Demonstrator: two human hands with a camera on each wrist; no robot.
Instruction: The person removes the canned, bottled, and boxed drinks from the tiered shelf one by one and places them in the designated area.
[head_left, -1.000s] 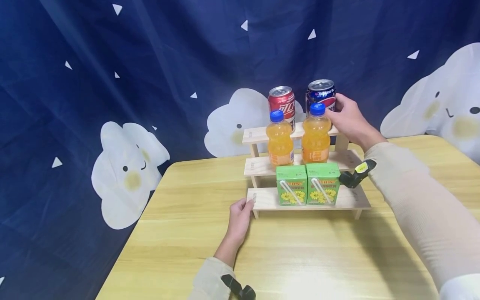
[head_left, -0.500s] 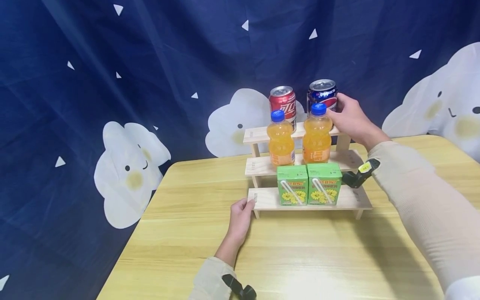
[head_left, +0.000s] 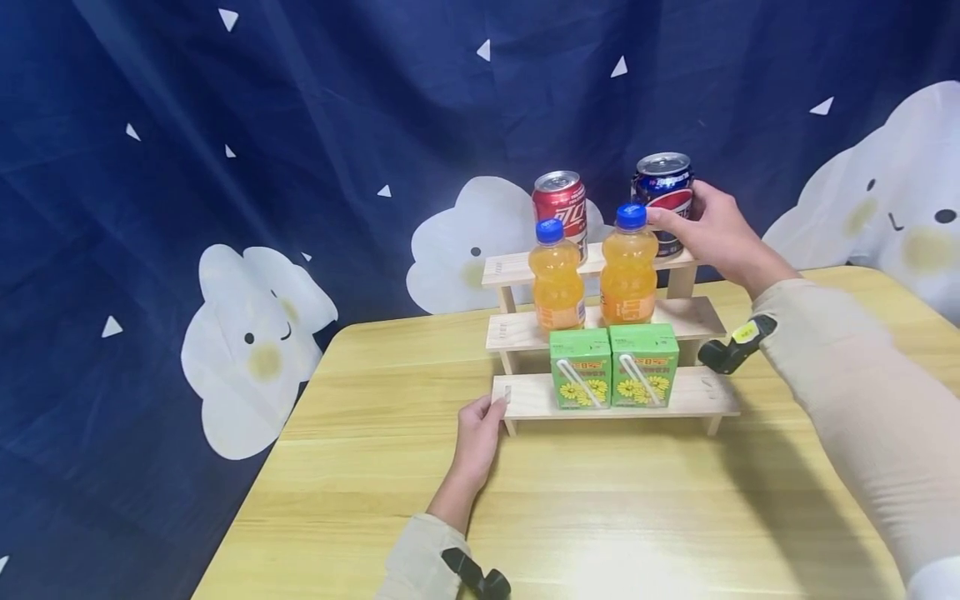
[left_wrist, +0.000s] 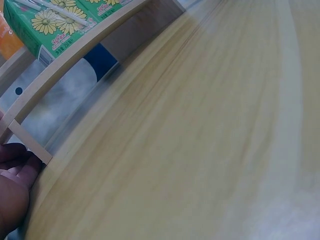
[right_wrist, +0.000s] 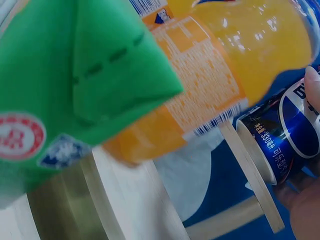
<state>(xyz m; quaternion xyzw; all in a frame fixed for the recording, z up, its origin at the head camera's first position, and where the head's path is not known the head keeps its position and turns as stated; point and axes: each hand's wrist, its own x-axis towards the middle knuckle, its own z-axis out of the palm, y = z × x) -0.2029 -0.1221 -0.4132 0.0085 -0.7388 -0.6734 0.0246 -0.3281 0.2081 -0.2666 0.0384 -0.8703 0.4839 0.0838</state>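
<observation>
My right hand grips a blue cola can from its right side, at the right end of the top shelf. In the right wrist view the base of this can is right at the shelf board's edge. With thumb and fingers, my left hand holds the left end of the bottom shelf of a three-step wooden rack. Its fingers are beside the rack's front leg. A red cola can stands upright on the top shelf, left of the blue one.
Two orange drink bottles with blue caps, the left bottle and the right bottle, stand on the middle shelf. Green drink cartons stand side by side on the bottom shelf. A blue cloud-patterned curtain hangs behind the wooden table.
My right hand and the blue cola can have shifted to the right along the top shelf, widening the gap to the red can. The left hand stays on the rack.
</observation>
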